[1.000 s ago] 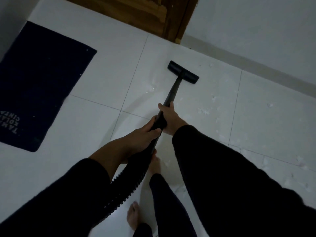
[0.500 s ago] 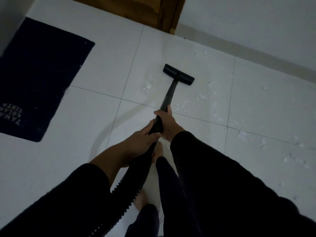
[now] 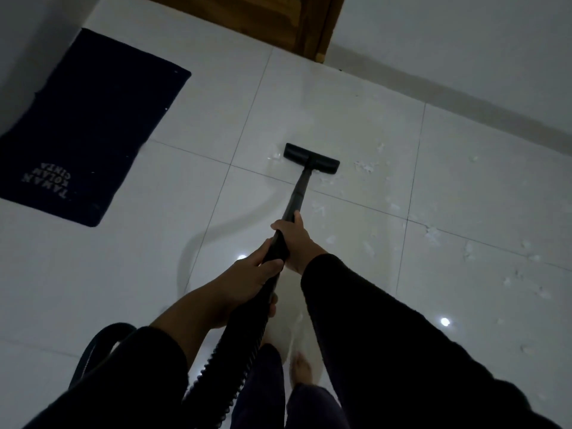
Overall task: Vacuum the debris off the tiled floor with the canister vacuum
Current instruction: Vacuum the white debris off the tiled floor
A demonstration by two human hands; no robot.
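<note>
I saw two hands on one black vacuum wand (image 3: 297, 196) near the centre of the frame. The right hand (image 3: 297, 239) was clamped around the wand higher up, fingers wrapped over its top, and the left hand (image 3: 247, 280) was closed around the grip just below it, where the wand met the ribbed hose (image 3: 244, 345). That one hose ran down toward the lower middle of the frame and looped out again at the lower left. Both forearms wore dark sleeves.

The wand ended in one flat black floor nozzle (image 3: 311, 158), lying on the white tiled floor (image 3: 123, 274) a little above centre, close to a grout line. White debris (image 3: 365, 165) lay scattered in many small scraps to the right of the nozzle and down the right side of the frame, too many to count; one small bit sat touching the nozzle's left end.

One dark blue mat (image 3: 89, 128) with white lettering lay at the upper left, well apart from the nozzle. One wooden door (image 3: 263, 17) stood at the top centre. Two bare feet showed at the bottom centre. The canister itself was out of view.
</note>
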